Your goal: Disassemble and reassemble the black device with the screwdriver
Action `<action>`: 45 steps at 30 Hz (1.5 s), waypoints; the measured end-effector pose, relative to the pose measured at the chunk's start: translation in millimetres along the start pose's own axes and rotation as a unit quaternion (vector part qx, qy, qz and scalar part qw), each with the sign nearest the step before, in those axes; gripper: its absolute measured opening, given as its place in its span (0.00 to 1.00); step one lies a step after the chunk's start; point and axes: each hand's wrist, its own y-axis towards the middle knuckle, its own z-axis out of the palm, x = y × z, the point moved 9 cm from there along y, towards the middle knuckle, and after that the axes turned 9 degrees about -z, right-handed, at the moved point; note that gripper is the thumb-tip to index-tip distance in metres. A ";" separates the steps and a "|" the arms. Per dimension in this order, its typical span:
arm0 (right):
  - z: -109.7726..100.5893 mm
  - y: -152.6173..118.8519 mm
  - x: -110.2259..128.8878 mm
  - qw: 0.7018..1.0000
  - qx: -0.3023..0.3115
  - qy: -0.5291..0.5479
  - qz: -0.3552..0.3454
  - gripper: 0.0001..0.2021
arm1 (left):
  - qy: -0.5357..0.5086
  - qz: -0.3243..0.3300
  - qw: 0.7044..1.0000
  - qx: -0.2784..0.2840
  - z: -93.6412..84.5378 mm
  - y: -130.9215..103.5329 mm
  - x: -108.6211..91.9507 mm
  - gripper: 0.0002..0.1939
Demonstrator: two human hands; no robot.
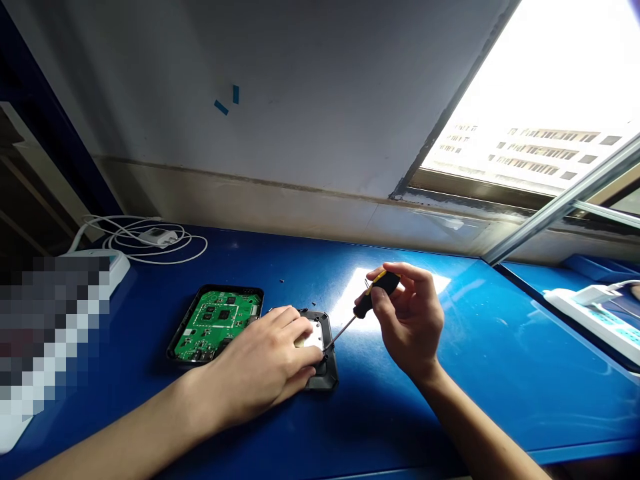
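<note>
A black plastic cover [327, 380] with a pale metal plate [317, 329] inside lies on the blue table. My left hand [273, 350] rests over its left part, fingers curled onto it and gripping it against the tabletop; much of the cover is hidden below. In my right hand [417, 327] is a screwdriver [367, 303] with a black and yellow handle, pinched between thumb and fingers. Its tilted shaft reaches down left, with the tip at the cover near my left fingertips. Partly behind my left hand sits a black housing [176, 337] holding a green circuit board [205, 337].
Two tiny dark pieces, one a small bit [281, 281], lie behind the cover. A white cable with a charger [159, 237] is coiled at back left, near a power strip [119, 264]. Another power strip [595, 317] is at right, beyond a metal frame bar [530, 227].
</note>
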 end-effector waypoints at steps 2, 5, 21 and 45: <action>0.3 -0.5 -1.7 1.000 0.002 0.001 0.006 0.14 | 0.001 -0.002 1.000 0.003 -0.2 0.6 0.5 0.07; 0.7 -1.0 -3.9 1.000 0.002 0.009 0.015 0.14 | 0.003 -0.006 1.000 0.015 0.9 1.5 1.1 0.07; 5.7 -2.7 4.1 0.999 0.016 0.030 -0.019 0.17 | 0.027 -0.027 0.998 0.049 5.5 1.1 3.4 0.07; 1.7 0.4 8.9 1.000 0.009 0.001 -0.027 0.15 | 0.026 -0.031 0.997 0.062 4.1 3.4 3.2 0.08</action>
